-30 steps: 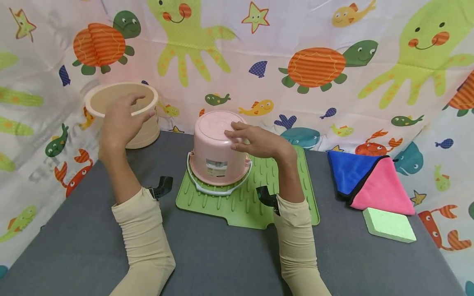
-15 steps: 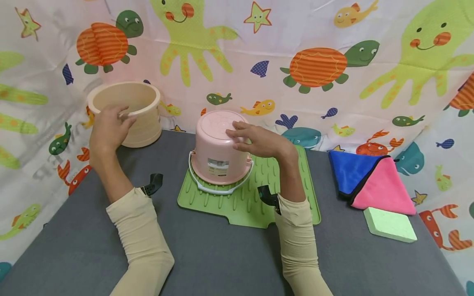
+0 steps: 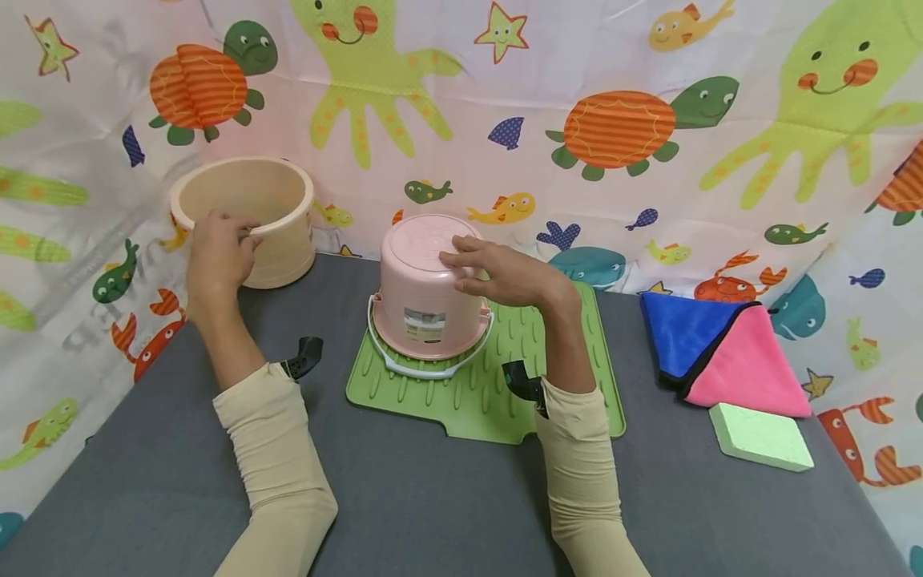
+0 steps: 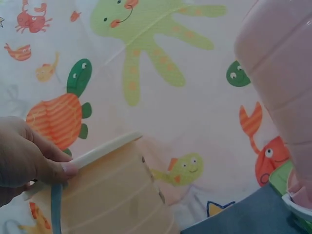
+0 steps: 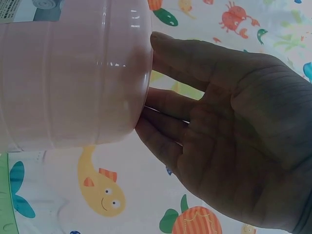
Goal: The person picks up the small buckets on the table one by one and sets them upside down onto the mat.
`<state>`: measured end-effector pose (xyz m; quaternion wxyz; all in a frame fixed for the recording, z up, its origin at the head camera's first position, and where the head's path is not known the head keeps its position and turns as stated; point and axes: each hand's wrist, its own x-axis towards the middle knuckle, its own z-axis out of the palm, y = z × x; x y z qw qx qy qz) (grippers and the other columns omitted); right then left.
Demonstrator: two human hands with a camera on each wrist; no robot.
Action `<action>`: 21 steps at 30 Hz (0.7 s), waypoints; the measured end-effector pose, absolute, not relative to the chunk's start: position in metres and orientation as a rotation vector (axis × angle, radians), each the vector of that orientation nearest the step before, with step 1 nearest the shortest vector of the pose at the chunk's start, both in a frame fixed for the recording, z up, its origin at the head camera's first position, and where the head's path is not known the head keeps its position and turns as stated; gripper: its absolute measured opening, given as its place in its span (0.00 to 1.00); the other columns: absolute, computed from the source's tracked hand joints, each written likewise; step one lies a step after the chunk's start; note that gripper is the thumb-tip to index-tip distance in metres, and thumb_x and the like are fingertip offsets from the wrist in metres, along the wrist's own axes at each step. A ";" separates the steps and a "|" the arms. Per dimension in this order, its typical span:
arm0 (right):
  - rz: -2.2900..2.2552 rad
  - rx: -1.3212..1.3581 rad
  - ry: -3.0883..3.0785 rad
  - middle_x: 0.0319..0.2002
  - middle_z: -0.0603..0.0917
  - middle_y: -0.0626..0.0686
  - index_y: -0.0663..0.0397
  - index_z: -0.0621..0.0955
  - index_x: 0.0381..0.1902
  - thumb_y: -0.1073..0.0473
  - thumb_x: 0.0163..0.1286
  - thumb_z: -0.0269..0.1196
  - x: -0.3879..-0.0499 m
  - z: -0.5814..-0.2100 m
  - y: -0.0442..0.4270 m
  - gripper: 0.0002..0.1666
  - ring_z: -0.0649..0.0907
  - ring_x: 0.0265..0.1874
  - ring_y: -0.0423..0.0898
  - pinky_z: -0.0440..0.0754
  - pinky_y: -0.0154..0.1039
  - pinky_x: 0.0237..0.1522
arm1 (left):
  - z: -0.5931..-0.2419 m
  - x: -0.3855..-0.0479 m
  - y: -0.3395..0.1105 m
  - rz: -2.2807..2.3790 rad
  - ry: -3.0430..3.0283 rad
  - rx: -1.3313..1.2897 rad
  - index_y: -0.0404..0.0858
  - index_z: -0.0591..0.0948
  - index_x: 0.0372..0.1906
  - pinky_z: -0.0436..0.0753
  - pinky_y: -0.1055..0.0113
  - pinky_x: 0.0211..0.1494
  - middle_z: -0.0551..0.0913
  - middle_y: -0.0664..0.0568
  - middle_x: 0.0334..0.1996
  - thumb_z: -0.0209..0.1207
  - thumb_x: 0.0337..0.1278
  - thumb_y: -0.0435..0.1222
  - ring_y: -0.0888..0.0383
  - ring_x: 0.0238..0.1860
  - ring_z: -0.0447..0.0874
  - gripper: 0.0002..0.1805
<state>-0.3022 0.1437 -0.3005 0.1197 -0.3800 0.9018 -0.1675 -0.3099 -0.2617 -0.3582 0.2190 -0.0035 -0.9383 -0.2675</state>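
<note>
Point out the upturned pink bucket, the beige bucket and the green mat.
Upturned pink bucket (image 3: 421,284), head view: on its side wall.
Beige bucket (image 4: 117,190), left wrist view: on its outer wall.
Green mat (image 3: 479,407), head view: on its bare ridged surface.

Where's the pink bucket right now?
Near the centre of the head view, the pink bucket stands upside down on the green mat, the right hand touching its upturned base.

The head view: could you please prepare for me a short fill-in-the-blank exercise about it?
1. The pink bucket stands upside ____ on the green mat.
2. The left hand holds the beige bucket by its ____.
3. The folded cloth shows a blue part and a ____ part.

Missing words: down; rim; pink.
</note>
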 end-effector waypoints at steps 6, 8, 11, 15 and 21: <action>-0.471 -1.103 2.634 0.85 0.52 0.62 0.53 0.64 0.81 0.56 0.82 0.56 -0.302 -0.300 0.144 0.34 0.51 0.86 0.58 0.53 0.56 0.85 | -0.356 -0.304 -0.264 -0.713 -2.650 0.010 0.19 0.83 0.52 0.69 0.35 0.64 0.77 0.24 0.50 0.56 0.73 0.29 0.27 0.54 0.74 0.15; -0.477 -1.101 2.635 0.85 0.52 0.62 0.52 0.64 0.81 0.55 0.82 0.56 -0.303 -0.300 0.144 0.33 0.51 0.86 0.58 0.53 0.56 0.85 | -0.354 -0.300 -0.268 -0.719 -2.704 0.021 0.20 0.83 0.54 0.71 0.36 0.59 0.77 0.24 0.50 0.56 0.72 0.29 0.28 0.52 0.74 0.16; -0.488 -1.104 2.633 0.85 0.52 0.62 0.53 0.64 0.81 0.56 0.82 0.56 -0.303 -0.301 0.143 0.33 0.51 0.86 0.58 0.53 0.56 0.85 | -0.348 -0.291 -0.274 -0.722 -2.800 0.032 0.20 0.82 0.57 0.73 0.41 0.51 0.77 0.25 0.50 0.57 0.72 0.29 0.32 0.49 0.73 0.17; -0.494 -1.113 2.625 0.85 0.52 0.62 0.53 0.64 0.81 0.56 0.82 0.56 -0.303 -0.302 0.143 0.34 0.52 0.86 0.59 0.53 0.56 0.85 | -0.336 -0.281 -0.276 -0.663 -2.904 -0.035 0.21 0.82 0.57 0.73 0.55 0.40 0.81 0.23 0.51 0.59 0.70 0.30 0.35 0.44 0.74 0.18; -0.490 -1.100 2.627 0.85 0.52 0.62 0.52 0.64 0.81 0.55 0.82 0.56 -0.303 -0.300 0.144 0.34 0.52 0.86 0.58 0.54 0.56 0.85 | -0.314 -0.262 -0.274 -0.676 -3.096 -0.200 0.25 0.84 0.57 0.75 0.65 0.36 0.88 0.29 0.46 0.63 0.71 0.35 0.45 0.39 0.80 0.18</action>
